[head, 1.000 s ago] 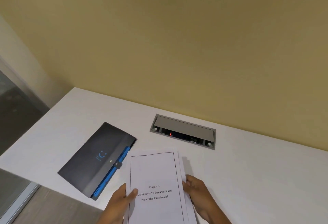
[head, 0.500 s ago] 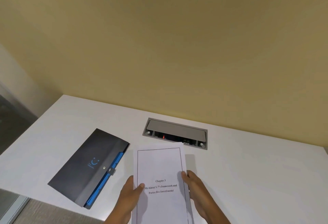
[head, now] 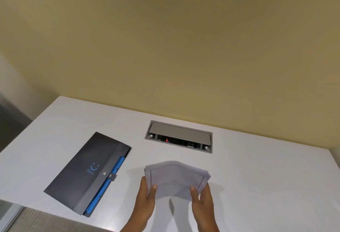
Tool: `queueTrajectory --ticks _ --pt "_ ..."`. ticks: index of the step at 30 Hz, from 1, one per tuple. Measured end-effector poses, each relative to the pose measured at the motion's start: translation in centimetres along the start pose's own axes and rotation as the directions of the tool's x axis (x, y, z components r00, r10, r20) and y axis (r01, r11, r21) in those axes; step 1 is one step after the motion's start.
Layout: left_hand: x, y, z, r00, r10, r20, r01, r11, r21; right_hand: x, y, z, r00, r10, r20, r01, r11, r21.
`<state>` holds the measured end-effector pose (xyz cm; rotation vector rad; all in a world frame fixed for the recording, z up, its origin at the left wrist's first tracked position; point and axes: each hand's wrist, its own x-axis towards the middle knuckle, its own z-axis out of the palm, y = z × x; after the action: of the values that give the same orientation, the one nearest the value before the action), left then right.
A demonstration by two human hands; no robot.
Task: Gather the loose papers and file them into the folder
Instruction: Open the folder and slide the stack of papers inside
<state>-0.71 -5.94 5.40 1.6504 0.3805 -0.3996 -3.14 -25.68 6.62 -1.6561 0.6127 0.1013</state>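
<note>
Print on the papers is blurred beyond reading; the folder bears a blue smile logo, its lettering illegible.

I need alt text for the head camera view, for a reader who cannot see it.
Two hands, left hand and right hand, hold a paper stack above a white desk. A closed dark folder lies left.

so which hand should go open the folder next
Left, probably. The folder lies closed on the table on the left hand's side, its clasp facing the papers. The right hand grips their far side and would have to cross over.
</note>
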Motion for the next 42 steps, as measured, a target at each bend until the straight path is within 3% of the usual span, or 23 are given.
queueTrajectory --ticks 6,14,26,30,35,37,42 --pt "0.5 -3.4 -0.1 0.999 -0.034 -0.008 0.035 0.995 0.096 0.7 3.2 -0.2 0.996 0.085 -0.015 -0.086 0.993 -0.084" --pt "1.6 -3.2 0.5 1.0 -0.004 -0.021 0.005 0.997 0.083 1.6 3.0 0.3 0.997 0.078 0.001 -0.078 0.996 -0.038" --pt "3.6 -5.3 -0.5 1.0 -0.009 0.003 0.008 0.972 0.234 2.5 3.2 0.2 0.991 0.117 0.063 -0.109 0.988 -0.114" --pt "4.1 -5.9 -1.4 0.999 -0.046 -0.023 0.051 0.953 0.298 3.1 3.9 0.2 0.99 0.109 0.089 -0.088 0.973 -0.214" --pt "3.8 -6.8 -3.1 0.987 -0.153 -0.051 0.16 0.884 0.438 3.8 7.2 0.0 0.97 0.228 0.086 -0.185 0.917 -0.353" --pt "3.6 -7.2 -4.7 0.985 -0.124 -0.124 0.17 0.846 0.505 3.8 8.4 -0.3 0.964 0.26 0.058 -0.218 0.894 -0.39" --pt "3.8 -6.7 -10.3 0.929 0.142 -0.343 0.153 0.696 0.702 3.9 9.8 -0.7 0.962 0.273 0.01 -0.244 0.874 -0.42"
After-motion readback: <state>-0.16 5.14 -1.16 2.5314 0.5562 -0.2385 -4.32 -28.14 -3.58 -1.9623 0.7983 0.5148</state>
